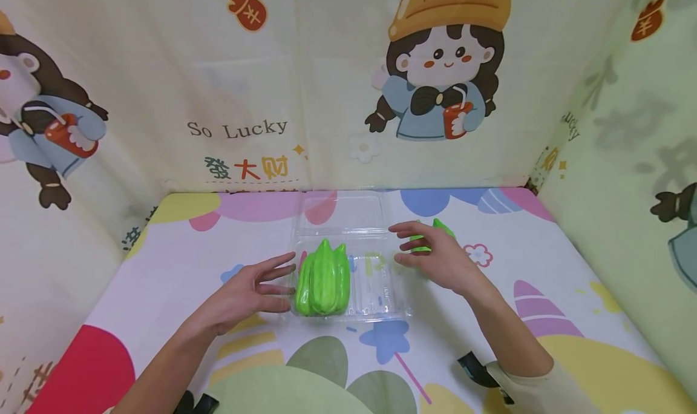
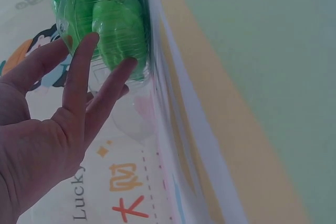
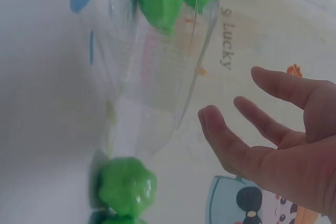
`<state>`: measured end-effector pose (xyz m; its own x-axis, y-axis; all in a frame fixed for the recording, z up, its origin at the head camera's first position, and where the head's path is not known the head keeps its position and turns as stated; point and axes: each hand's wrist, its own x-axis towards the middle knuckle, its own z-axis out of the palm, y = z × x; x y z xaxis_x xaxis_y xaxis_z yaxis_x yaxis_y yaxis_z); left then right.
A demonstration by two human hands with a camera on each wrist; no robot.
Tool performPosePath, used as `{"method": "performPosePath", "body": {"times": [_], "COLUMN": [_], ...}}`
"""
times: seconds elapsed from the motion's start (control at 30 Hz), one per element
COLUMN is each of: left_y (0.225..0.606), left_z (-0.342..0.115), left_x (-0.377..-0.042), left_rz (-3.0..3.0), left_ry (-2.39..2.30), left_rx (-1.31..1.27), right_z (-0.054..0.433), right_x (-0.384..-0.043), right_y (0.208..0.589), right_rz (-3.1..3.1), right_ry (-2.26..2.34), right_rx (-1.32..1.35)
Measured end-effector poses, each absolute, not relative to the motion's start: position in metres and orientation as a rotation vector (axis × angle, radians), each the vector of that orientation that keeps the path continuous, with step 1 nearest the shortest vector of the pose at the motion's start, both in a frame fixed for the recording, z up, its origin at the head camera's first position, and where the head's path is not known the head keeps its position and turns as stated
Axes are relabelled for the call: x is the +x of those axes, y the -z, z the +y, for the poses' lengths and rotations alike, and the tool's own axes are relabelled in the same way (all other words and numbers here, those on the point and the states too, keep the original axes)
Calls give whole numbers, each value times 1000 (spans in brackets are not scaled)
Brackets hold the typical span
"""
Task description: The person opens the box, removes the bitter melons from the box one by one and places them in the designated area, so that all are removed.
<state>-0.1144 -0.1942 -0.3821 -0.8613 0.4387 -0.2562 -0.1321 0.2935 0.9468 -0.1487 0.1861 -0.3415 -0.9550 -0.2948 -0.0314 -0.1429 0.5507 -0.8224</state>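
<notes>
A clear plastic clamshell box (image 1: 376, 284) lies on the table with its lid (image 1: 348, 211) folded back. Several glossy green, ribbed toy vegetables with pointed tips (image 1: 325, 281) fill its left part. At the box's left side is my left hand (image 1: 253, 290), fingers spread and straight; in the left wrist view its fingertips (image 2: 131, 65) overlap the box wall. My right hand (image 1: 443, 259) hovers over the right side with relaxed fingers and nothing in them. Beyond it lie more green pieces (image 1: 443, 226), partly hidden by that hand; the right wrist view shows a rounded green one (image 3: 127, 184).
A printed cloth (image 1: 179, 269) with coloured shapes covers the table. Light curtains (image 1: 327, 87) with cartoon figures and lettering hang behind and on both sides. A dark strap (image 1: 476, 368) sits by the right sleeve (image 1: 544, 390).
</notes>
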Motion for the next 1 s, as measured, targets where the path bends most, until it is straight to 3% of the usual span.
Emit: {"method": "performPosePath", "body": {"times": [1.0], "left_y": [382], "left_z": [-196], "left_x": [-116], "left_rz": [2063], "left_ry": [-1631], "left_rx": [300], "right_z": [109], "right_x": [-143], "right_y": [353], "right_rz": [2471], "right_ry": [1298], "right_rx": [-609]}}
